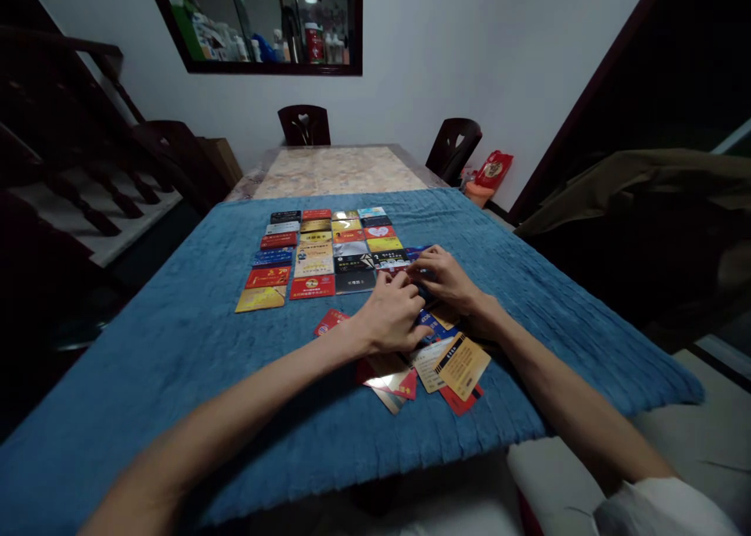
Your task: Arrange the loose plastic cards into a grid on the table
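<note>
On the blue cloth, plastic cards lie in columns, overlapping in places. My left hand [392, 313] is at the near end of these columns, its fingers bent and closed on the edge of a card [392, 268] with red on it. Beside it on the right, my right hand [447, 279] has curled fingers with the tips on the same card's right side. The fingers cover part of this card. Beneath and in front of my hands lies a loose pile, with a gold card [463, 364] on top and a red card [332, 319] at its left.
A blue cloth [176, 348] covers the near part of the table, with bare marbled tabletop [328, 172] beyond it. Dark wooden chairs [303, 125] stand around the far end. A red bag [494, 168] is by the wall at right.
</note>
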The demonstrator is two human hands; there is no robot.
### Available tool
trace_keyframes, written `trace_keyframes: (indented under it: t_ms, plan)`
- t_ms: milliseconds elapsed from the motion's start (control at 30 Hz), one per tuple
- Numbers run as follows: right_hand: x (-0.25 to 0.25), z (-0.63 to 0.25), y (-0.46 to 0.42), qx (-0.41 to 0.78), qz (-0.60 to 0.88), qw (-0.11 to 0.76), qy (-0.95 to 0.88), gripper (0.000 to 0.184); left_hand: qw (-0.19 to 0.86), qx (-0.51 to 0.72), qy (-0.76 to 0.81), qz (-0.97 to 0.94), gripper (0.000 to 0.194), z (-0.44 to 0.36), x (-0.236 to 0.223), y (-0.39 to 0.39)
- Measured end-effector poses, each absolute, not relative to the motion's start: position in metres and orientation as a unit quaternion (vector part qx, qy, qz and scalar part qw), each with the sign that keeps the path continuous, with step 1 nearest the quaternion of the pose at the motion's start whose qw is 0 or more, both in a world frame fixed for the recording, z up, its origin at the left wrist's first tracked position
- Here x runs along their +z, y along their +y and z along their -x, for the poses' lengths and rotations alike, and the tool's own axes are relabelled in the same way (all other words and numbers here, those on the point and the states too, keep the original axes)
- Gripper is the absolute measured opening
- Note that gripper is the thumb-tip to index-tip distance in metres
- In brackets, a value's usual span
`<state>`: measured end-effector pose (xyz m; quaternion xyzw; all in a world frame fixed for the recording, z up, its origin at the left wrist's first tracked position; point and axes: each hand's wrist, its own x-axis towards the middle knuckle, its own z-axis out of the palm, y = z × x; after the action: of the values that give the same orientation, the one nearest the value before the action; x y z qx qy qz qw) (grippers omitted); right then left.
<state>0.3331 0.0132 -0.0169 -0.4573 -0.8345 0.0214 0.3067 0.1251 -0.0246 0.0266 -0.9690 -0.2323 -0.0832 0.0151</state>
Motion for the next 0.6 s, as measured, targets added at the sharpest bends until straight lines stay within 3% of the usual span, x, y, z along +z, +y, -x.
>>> trace_keyframes:
  t_ms: [233,600]
  plan:
    - [-0.022,-0.337,0.013,0.019,0.428,0.32,-0.845,0.018,-0.009,-0.036,-0.281,0.959,0.048,-0.14,0.025,-0.028]
    - [-0.019,-0.34,0.009,0.028,0.452,0.281,-0.846,0.017,-0.023,-0.019,-0.329,0.944,0.031,-0.131,0.022,-0.015]
